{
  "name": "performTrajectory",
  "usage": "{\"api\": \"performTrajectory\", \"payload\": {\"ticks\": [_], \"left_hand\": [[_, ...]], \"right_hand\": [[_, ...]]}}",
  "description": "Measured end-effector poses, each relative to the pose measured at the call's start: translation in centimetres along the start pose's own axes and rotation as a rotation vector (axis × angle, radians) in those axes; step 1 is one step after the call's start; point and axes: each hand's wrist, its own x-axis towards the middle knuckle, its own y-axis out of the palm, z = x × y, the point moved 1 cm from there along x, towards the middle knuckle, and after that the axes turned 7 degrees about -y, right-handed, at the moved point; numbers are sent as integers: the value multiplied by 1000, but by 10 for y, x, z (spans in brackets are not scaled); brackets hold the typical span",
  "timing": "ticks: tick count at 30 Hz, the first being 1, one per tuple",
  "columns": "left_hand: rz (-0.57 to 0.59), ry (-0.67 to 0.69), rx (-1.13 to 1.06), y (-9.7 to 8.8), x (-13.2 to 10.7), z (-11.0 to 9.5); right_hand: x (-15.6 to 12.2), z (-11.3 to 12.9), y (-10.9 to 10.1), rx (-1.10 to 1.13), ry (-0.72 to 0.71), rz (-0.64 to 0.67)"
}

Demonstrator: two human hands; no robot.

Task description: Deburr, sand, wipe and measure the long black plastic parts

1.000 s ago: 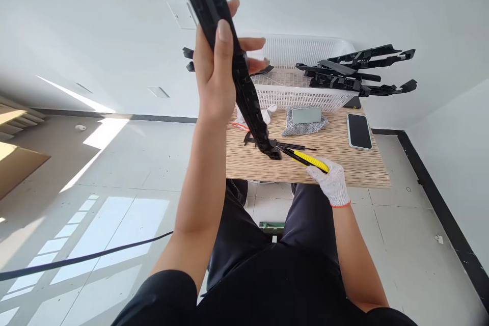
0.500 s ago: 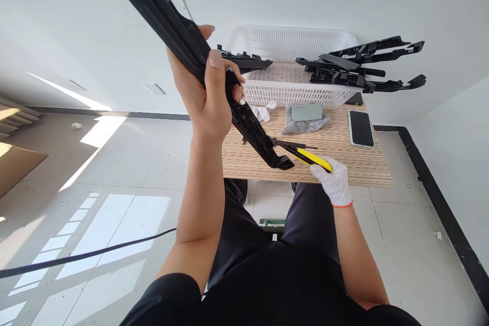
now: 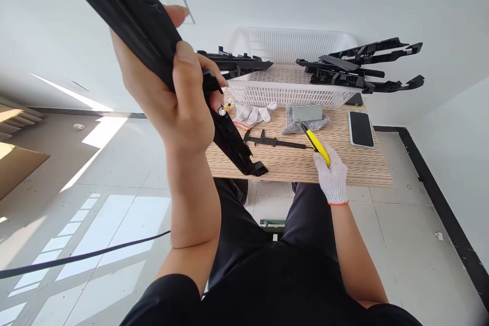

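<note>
Hands first: the left hand [image 3: 179, 107], bare, is closed tight round a long black trim piece [image 3: 153, 46], held up off the counter [image 3: 344, 163] with its lower end [image 3: 254, 167] hanging just above the near edge. The right hand [image 3: 331, 177], in a white glove, is wrapped round a yellow knife [image 3: 316, 143], tip pointing away toward the basket [image 3: 294, 69], well clear of the trim piece. So knife and part are apart right now; no cutting contact shows.

Out from there, in front of the basket: a caliper [image 3: 275, 141] lies flat near the trim's lower end, a spare pair of white gloves [image 3: 252, 112] sits just by the basket's front wall, then a grey cloth [image 3: 305, 121] with a small green block [image 3: 307, 112] on it, and a phone [image 3: 359, 129] to the right.

Across the basket's rim rest more black pieces, one to the left [image 3: 237, 63] and a stack to the right [image 3: 362, 69].

My read: one piece is in hand and mid-way, whether trimmed or not I cannot tell; several wait at the basket.
</note>
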Motion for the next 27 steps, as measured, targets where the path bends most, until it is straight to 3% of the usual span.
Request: {"api": "performTrajectory", "payload": {"ticks": [5,9,13,17,18,21,24,27], "left_hand": [[7,-54,28,-6,-2,-1],[-57,-123,19,-6,-2,-5],[-45,-62,-75,-1,-3,-10],[-44,-74,-82,7,-9,-12],[-40,-96,-70,10,-12,-14],[-48,-202,-36,18,-19,-21],[-102,-299,-46,22,-22,-30],[-175,-382,-85,19,-29,-33]], "right_hand": [[-2,5,11,-440,-199,28],[5,-3,10,-486,-171,1],[29,-15,-2,-516,-96,-17],[33,10,-6,-485,-117,-66],[26,22,-2,-431,-175,-61],[-2,57,25,-276,-398,199],[-24,69,55,-262,-434,280],[-29,66,70,-161,-356,292]]}}
